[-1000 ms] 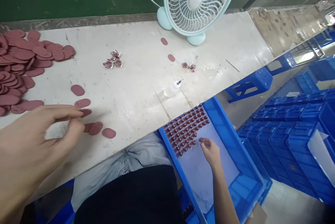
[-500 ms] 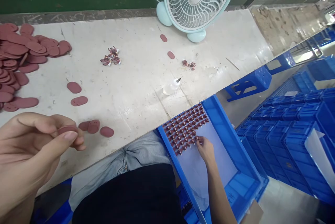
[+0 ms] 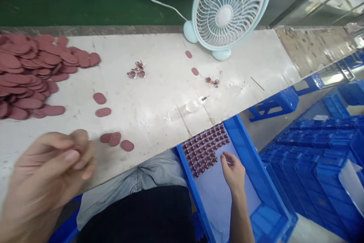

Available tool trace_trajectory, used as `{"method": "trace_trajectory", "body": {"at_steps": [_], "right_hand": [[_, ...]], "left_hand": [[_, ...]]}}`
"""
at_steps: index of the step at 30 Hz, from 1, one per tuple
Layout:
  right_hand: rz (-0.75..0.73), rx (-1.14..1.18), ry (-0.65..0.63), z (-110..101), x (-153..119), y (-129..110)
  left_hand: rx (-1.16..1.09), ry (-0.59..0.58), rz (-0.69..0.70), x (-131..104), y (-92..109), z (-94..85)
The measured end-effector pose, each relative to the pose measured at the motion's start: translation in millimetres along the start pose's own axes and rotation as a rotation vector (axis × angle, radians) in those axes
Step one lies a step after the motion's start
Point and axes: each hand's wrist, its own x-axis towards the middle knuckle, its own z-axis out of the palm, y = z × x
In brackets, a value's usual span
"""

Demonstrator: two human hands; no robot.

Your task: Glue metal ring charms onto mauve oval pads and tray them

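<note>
My left hand (image 3: 54,171), partly blurred, hovers over the near left part of the table with thumb and fingers pinched on a flat brown-red oval piece, of which only a sliver shows. My right hand (image 3: 234,173) is over the blue crate (image 3: 247,140), thumb and fingertips apart with nothing between them. Beside its fingertips are rows of small dark-red pieces with shiny bits (image 3: 200,152) on a white sheet (image 3: 212,193). Several loose ovals lie right of my left hand, among them one oval (image 3: 127,145) nearest the table edge.
A heap of brown-red ovals (image 3: 31,72) covers the far left of the table (image 3: 159,114). Small dark-red clusters (image 3: 137,70) lie mid-table, near a white needle-tipped bottle (image 3: 195,104). A light-blue fan (image 3: 224,15) stands at the back. Stacked blue crates (image 3: 301,163) fill the right.
My right hand has let go at the end of a row and drawn slightly right, its fingers parting. My left hand has turned its fingers inward over the oval. The view has shifted left.
</note>
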Motion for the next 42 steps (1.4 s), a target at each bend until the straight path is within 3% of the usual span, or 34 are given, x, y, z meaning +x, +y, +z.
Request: {"method": "trace_trajectory", "body": {"at_steps": [4,6,8,11,14,17,19,22,26,31,33,36,38,42], "right_hand": [[-0.212,0.259,-0.008,-5,-16,-101],[-0.377,0.364,-0.102,2,-23,-161],[-0.644,0.443,-0.251,15,-22,-223],[-1.000,0.270,-0.275,51,-4,-305],[-1.109,0.148,-0.284,96,32,-366],[-1.119,0.004,-0.278,131,65,-398],[-1.109,-0.082,-0.284,140,74,-402],[-1.104,-0.180,-0.305,137,65,-384],[-1.099,-0.259,-0.323,115,34,-336],[-1.049,-0.186,-0.341,81,4,-293],[-0.920,0.118,-0.332,67,-4,-280],[-0.521,0.809,-0.351,50,-8,-260],[-0.227,1.234,-0.542,44,-1,-250],[0.393,2.074,-1.095,48,32,-244]], "left_hand": [[-0.051,-0.157,0.040,-9,-13,-4.1],[-0.072,-0.183,0.001,-13,-14,-5.3],[-0.120,-0.174,-0.061,-20,-9,-4.4],[-0.219,-0.127,-0.151,-37,5,0.1],[-0.297,-0.130,-0.180,-55,18,3.0],[-0.322,-0.093,-0.194,-68,23,0.6],[-0.351,-0.026,-0.209,-70,23,-3.0],[-0.409,0.078,-0.214,-66,18,-8.9],[-0.409,0.151,-0.197,-55,6,-14.4],[-0.387,0.118,-0.226,-45,-11,-13.0],[-0.384,0.109,-0.224,-43,-14,-11.3],[-0.389,0.102,-0.235,-41,-16,-9.3],[-0.396,0.092,-0.262,-40,-18,-8.7],[-0.413,0.041,-0.291,-39,-28,-7.6]]}}
